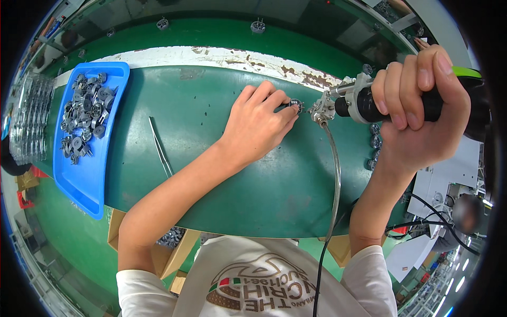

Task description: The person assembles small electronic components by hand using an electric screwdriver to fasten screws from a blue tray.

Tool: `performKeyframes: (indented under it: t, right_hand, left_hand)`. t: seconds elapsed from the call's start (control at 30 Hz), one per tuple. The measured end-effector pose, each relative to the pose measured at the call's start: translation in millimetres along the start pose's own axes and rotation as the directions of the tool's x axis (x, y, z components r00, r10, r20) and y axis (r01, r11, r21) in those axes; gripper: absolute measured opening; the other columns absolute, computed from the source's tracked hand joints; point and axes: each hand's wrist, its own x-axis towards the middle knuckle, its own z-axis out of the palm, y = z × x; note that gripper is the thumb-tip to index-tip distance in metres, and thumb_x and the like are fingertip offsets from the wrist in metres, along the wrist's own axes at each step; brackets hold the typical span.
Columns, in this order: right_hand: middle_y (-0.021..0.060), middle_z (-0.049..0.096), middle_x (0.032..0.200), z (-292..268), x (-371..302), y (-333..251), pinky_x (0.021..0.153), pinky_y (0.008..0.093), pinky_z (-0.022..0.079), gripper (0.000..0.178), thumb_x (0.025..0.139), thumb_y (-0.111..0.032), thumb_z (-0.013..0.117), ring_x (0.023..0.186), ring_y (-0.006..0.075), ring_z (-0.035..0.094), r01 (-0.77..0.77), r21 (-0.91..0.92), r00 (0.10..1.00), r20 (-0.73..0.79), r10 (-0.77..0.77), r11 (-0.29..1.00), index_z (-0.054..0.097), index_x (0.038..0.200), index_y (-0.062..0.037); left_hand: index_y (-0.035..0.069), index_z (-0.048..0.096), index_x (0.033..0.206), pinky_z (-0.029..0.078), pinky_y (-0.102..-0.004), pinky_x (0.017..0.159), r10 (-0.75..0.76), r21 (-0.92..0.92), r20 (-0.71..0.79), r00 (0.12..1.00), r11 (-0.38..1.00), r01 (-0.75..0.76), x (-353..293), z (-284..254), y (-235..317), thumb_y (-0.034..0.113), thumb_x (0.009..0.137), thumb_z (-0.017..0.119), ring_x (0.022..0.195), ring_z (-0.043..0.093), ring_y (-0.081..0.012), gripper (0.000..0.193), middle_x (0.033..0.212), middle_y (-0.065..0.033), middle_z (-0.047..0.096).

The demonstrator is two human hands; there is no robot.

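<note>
My left hand (259,124) rests on the green work table, its fingers closed on a small round grey part (297,105). The fingers partly cover that part. My right hand (420,100) wraps round the black body of an electric screwdriver (367,103), which lies sideways and points left. The metal nose (323,108) of the screwdriver comes up close to the part; whether its tip touches cannot be made out. A clear hose (337,174) runs from the nose toward my body. Tweezers (158,145) lie left of my left forearm.
A blue tray (79,182) with many grey parts (87,111) stands at the left, beside stacked clear plastic trays (31,119). Several round parts (375,142) line the table's right side. Beyond the chipped white edge (211,55), parts (257,26) sit on a green strip. A cardboard box (179,256) is below.
</note>
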Motion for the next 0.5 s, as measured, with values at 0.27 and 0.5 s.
performKeyframes:
  t: [0.27,0.5]
  right_hand:
    - [-0.0048,0.033,0.049,5,2,10,0.049,0.0252,0.034,0.024,0.101,-0.023,0.041,0.042,0.0076,0.029,-0.009,0.024,0.999,0.033,0.008,1.000,0.044,0.082,-0.0086]
    - [-0.0047,0.031,0.047,8,4,16,0.047,0.0250,0.033,0.027,0.101,-0.024,0.042,0.040,0.0074,0.027,-0.022,-0.026,1.000,0.007,0.022,0.999,0.043,0.078,-0.0098]
  left_hand:
    - [0.011,0.081,0.096,0.045,-0.0339,0.074,-0.006,-0.007,0.005,1.000,1.000,0.006,0,0,0,0.014,0.077,0.083,0.090,0.059,-0.0186,0.019,0.096,0.0020,0.068]
    - [0.010,0.081,0.094,0.045,-0.0337,0.073,-0.014,-0.018,0.003,1.000,1.000,0.014,-1,0,-1,0.013,0.078,0.083,0.089,0.058,-0.0186,0.017,0.094,0.0019,0.068]
